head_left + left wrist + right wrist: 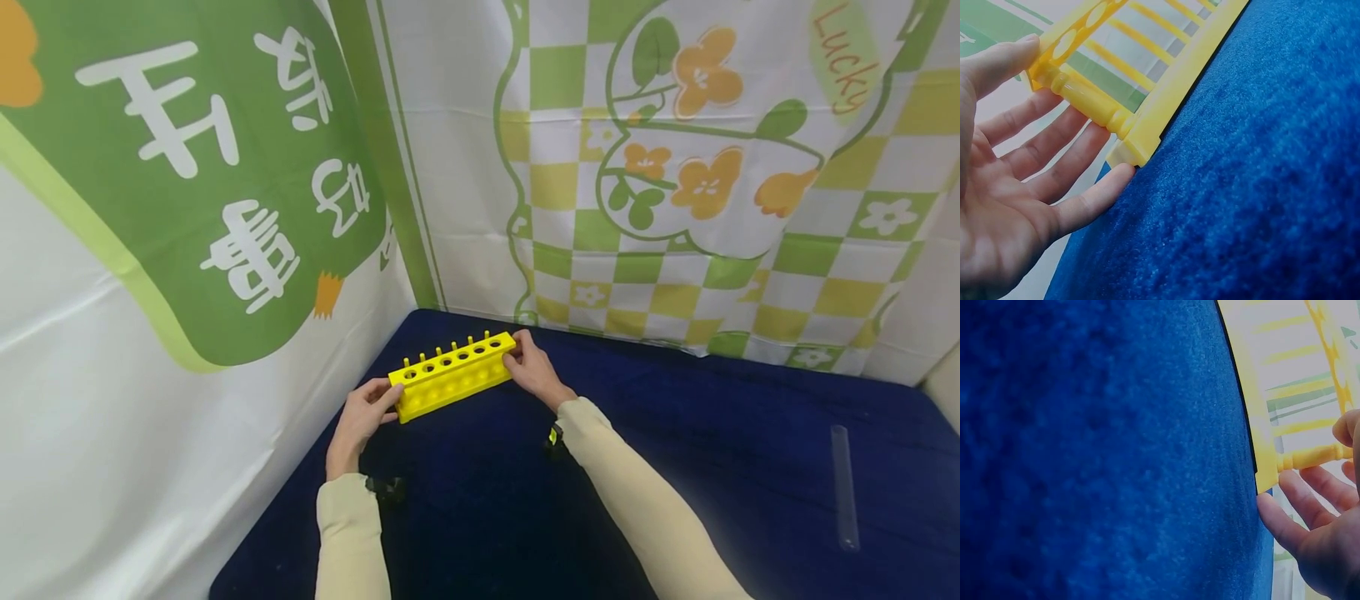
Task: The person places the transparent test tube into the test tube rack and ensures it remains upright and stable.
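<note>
Two spread hands (360, 417) (536, 369) grip the yellow rack (454, 385).

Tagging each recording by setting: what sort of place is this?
Probably a makeshift indoor work corner: printed hangings enclose two sides of a dark blue, cloth-covered surface, where a yellow rack and a clear tube sit.

The rack (453, 385) is left of the tube (844, 487).
</note>
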The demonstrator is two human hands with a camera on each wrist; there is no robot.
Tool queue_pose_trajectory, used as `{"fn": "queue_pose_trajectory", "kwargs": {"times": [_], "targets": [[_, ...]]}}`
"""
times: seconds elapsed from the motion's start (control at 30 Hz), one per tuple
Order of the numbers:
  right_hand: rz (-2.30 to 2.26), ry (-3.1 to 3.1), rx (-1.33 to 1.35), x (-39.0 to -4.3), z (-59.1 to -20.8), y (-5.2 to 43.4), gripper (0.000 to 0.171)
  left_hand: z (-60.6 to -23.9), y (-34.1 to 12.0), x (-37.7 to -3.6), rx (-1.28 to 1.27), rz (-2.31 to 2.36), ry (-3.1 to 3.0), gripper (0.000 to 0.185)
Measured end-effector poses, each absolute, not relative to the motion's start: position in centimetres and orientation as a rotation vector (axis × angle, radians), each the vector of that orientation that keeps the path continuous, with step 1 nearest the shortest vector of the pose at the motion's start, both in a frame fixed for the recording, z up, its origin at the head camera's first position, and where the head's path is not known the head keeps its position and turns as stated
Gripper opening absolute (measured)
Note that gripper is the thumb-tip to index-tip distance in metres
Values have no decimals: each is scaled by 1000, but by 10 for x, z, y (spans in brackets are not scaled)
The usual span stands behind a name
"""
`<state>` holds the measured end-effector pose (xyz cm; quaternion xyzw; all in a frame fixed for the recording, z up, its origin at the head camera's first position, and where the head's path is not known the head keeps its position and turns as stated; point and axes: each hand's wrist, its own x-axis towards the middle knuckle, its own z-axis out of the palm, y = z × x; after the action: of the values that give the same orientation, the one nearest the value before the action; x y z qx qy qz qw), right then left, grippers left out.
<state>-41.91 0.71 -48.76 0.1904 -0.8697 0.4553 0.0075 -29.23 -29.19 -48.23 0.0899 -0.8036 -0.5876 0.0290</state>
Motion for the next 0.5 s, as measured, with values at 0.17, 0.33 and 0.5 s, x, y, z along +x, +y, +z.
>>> {"fn": "queue_pose_trajectory", "kwargs": {"times": [0.17,0.33,0.5], "targets": [[1399,-2718,598,-419,-488,9,34,-483,-292,-293,276,-1808,-2484,59],[1386,-2720,579,-418,-488,9,31,-483,-292,-293,271,-1796,-2489,58],[1382,-2716,569,-417,-487,9,30,-482,-292,-293,273,-1800,-2490,58]]}}
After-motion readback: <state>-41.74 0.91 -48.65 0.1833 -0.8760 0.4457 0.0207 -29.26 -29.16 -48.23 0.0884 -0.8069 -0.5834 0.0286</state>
